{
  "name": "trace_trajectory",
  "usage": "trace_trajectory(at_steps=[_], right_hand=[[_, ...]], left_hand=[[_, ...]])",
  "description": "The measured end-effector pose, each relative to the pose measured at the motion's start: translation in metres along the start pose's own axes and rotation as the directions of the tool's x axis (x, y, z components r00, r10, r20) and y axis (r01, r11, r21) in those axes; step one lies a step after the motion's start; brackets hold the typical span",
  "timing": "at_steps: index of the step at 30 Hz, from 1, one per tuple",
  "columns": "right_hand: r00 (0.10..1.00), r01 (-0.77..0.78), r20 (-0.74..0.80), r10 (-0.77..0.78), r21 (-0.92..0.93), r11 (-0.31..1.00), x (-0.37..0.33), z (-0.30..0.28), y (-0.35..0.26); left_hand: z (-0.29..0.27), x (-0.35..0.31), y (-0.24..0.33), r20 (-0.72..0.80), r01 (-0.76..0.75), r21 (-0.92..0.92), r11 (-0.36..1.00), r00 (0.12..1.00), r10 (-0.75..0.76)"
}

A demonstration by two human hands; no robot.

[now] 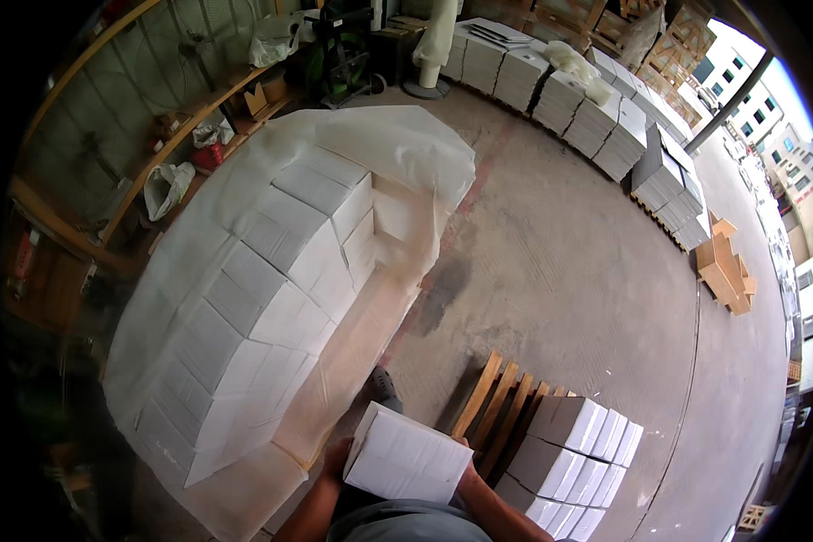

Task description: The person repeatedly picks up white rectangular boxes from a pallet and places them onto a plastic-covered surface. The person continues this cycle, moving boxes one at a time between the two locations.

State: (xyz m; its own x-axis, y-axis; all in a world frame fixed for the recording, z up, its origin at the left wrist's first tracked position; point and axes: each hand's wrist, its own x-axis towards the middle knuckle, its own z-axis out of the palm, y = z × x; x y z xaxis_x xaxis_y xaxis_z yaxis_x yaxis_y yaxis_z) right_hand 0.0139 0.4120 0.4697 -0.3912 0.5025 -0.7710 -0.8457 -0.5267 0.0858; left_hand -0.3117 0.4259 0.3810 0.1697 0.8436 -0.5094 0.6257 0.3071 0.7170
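Note:
A white cardboard box (406,456) is held at waist height in front of my body. My left hand (337,456) grips its left end, and my right hand (466,465) grips its right end; most of the fingers are hidden by the box. To the left, stacked white boxes (280,289) form long rows on translucent plastic sheeting (406,135). Close by on my right, another stack of white boxes (569,452) stands at the near end of a wooden pallet (497,397).
A shoe (385,388) shows beyond the held box. Flat white bundles (578,108) stand on pallets at the far right, near a brown open carton (724,271). Wooden shelving (176,126) runs along the left wall. A wrapped post (434,45) stands at the back.

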Motion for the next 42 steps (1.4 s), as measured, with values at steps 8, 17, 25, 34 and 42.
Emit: trace_trajectory(at_steps=[8,17,25,34,42], right_hand=[[0.968,0.212,-0.145,-0.207,0.025,0.977,0.145,0.005,-0.114],[0.99,0.077,-0.104,-0.098,-0.189,0.979,0.366,-0.022,-0.24],[0.99,-0.075,-0.136,0.038,-0.281,0.957,0.525,-0.036,-0.32],[0.994,0.064,-0.063,-0.09,-0.331,0.941,0.63,-0.015,-0.368],[0.95,0.288,-0.012,-0.312,-0.358,0.888,0.677,0.012,-0.345]], left_hand=[[-0.029,0.171,0.075,0.099,0.267,-0.598,0.756,0.96,-0.26],[0.05,0.377,-0.036,0.17,0.312,-0.91,0.275,0.883,-0.438],[0.093,0.52,-0.077,0.055,0.315,-0.879,0.358,0.814,-0.579],[0.085,0.646,-0.12,0.07,0.102,-0.994,0.043,0.88,-0.47],[0.059,0.66,-0.032,-0.001,-0.297,-0.873,-0.388,0.796,-0.605]])
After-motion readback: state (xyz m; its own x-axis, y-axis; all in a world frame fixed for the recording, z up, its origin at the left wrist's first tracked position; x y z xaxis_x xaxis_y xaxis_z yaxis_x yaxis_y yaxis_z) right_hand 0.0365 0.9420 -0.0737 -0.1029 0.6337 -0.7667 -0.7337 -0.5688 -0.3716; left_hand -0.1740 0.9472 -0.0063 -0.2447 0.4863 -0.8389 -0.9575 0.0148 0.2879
